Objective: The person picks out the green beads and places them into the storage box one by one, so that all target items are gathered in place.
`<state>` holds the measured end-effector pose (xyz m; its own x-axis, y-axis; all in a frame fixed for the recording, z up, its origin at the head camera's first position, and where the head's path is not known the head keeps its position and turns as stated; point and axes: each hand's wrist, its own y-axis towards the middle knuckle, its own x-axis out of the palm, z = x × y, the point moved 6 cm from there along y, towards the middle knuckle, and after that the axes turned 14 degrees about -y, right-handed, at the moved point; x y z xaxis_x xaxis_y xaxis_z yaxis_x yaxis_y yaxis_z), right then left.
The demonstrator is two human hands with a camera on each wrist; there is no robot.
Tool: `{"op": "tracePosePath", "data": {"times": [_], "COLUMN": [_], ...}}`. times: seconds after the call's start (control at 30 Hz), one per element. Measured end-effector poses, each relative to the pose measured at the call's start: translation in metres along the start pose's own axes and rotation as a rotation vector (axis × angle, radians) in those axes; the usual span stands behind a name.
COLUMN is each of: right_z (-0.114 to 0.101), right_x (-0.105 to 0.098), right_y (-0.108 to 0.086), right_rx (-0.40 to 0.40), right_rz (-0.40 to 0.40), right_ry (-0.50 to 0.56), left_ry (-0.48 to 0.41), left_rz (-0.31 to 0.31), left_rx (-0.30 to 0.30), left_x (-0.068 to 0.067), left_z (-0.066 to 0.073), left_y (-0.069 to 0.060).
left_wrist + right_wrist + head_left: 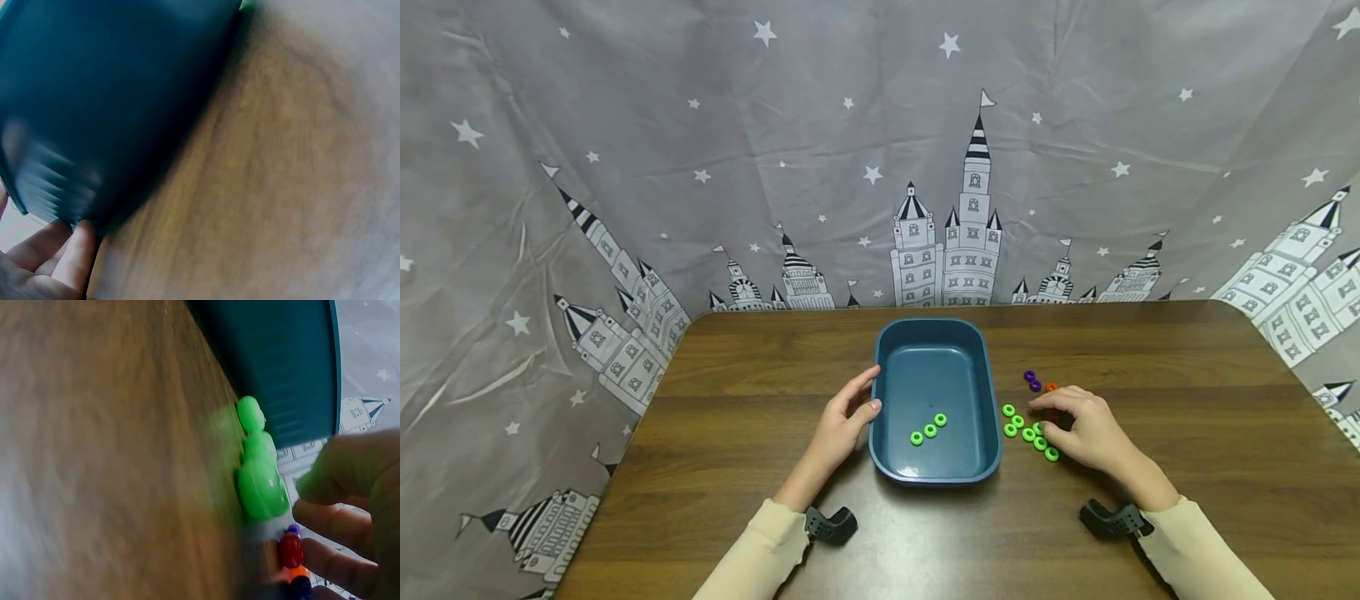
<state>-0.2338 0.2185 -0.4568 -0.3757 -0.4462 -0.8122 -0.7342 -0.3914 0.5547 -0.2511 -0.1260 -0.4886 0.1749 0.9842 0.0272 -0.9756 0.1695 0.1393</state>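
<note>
- Just right of the centre of the head view, a blue tray (925, 367) stands on the wooden bench (760, 367).
- Three green rings (931, 431) lie inside it in a slanting row, toward its lower half.
- The left hand (838, 421) touches the tray's left wall with its fingertips and thumb, not clenched around it.
- The right hand (1093, 429), right of the tray, has thumb and forefinger spread apart over the loose rings; it seems to grasp nothing, though the blurred wrist view leaves it unclear whether the thumb touches one.
- Beside the tray's right wall lies a cluster of loose green rings (1028, 435), partly under that thumb.
- Above them in the frame are two purple rings (1036, 386) and an orange ring (1051, 387).
- A grey backdrop (820, 125) printed with castles and stars fills the upper frame.
</note>
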Motion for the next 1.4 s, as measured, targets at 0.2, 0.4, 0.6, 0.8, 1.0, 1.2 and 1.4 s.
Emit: {"op": "tracePosePath", "data": {"times": [0.2, 0.4, 0.6, 0.8, 1.0, 1.2, 1.4], "right_z": [0.0034, 0.0032, 0.0007, 0.0032, 0.0049, 0.0044, 0.0036], "right_x": [0.0039, 0.0057, 0.006, 0.0072, 0.0067, 0.0066, 0.0065], "right_y": [-0.0025, -0.0029, -0.0014, -0.0023, -0.0031, -0.0032, -0.0032], "right_rx": [-0.008, -0.021, -0.035, -0.014, -0.001, 0.004, 0.013], "right_rz": [-0.061, -0.07, -0.054, -0.065, -0.082, -0.089, -0.09], "right_ry": [0.014, 0.024, 0.028, -0.007, -0.027, -0.028, -0.035], "left_ry": [-0.007, -0.007, -0.006, -0.001, 0.001, -0.003, -0.007], "left_rz": [0.001, 0.001, 0.0, -0.001, -0.004, -0.006, -0.008], "left_rx": [0.005, 0.002, 0.001, 0.0, 0.003, 0.006, 0.007], "left_x": [0.0003, 0.0001, -0.0006, -0.0004, 0.0005, 0.001, 0.0013], "left_z": [0.0, -0.0002, -0.0001, 0.0, 0.0018, 0.0027, 0.0025], "left_y": [0.0001, 0.0001, 0.0002, 0.0001, -0.0001, 0.0, -0.0004]}}
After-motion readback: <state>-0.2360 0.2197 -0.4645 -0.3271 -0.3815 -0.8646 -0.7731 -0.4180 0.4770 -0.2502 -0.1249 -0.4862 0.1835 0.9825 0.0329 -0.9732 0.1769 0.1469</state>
